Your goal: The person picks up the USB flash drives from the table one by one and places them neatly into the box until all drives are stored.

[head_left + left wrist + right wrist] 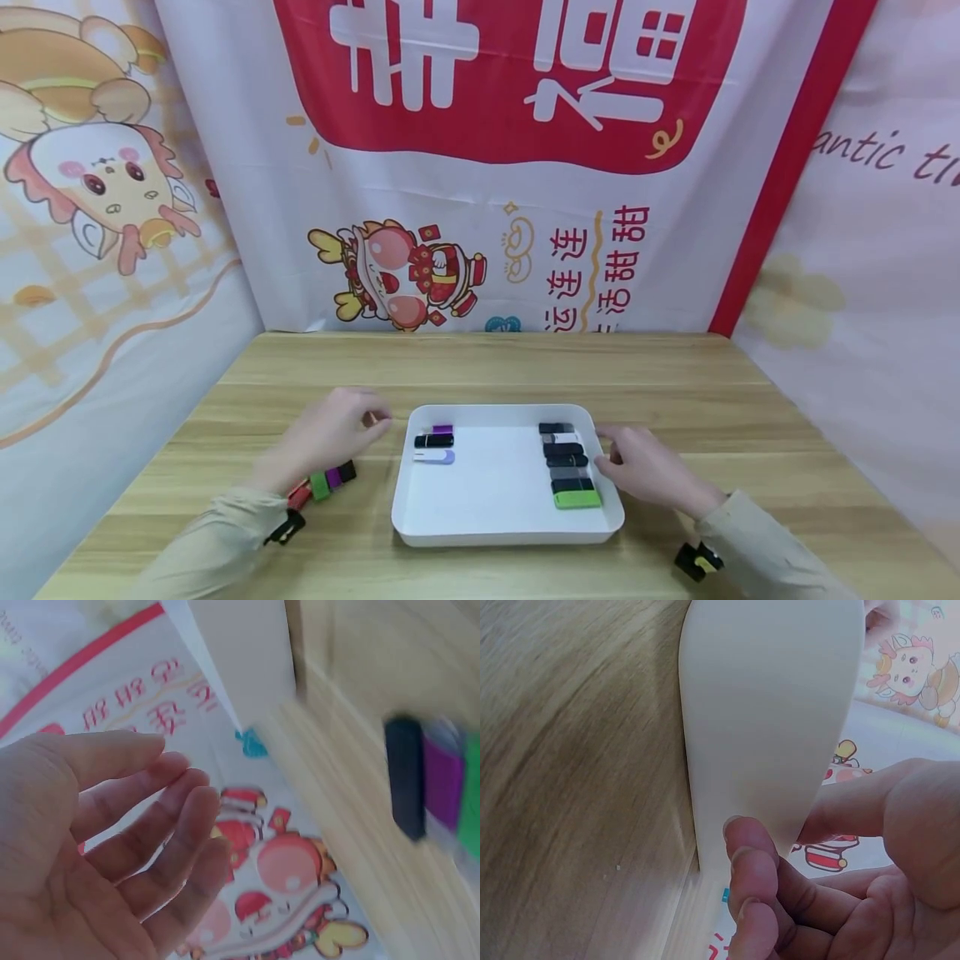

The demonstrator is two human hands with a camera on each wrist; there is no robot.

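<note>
A white tray [498,525] lies on the table. Along its right side runs a column of several small sticks that look like USB flash drives, with a lime green one [577,499] nearest the person. At its left side are a purple one [443,429], a black one [434,441] and a white-and-lavender one [434,456]. Left of the tray, my left hand [341,429] hovers with loosely bent fingers, holding nothing. My right hand [645,467] holds the tray's right edge, its thumb at the rim and curled fingers against the outer wall.
Beneath the left forearm lie more small sticks: black [406,778], purple [442,784], green [320,486] and red [299,497]. The forearm partly hides this group. Printed cloth [480,183] hangs behind the wooden table [480,367] and along both sides.
</note>
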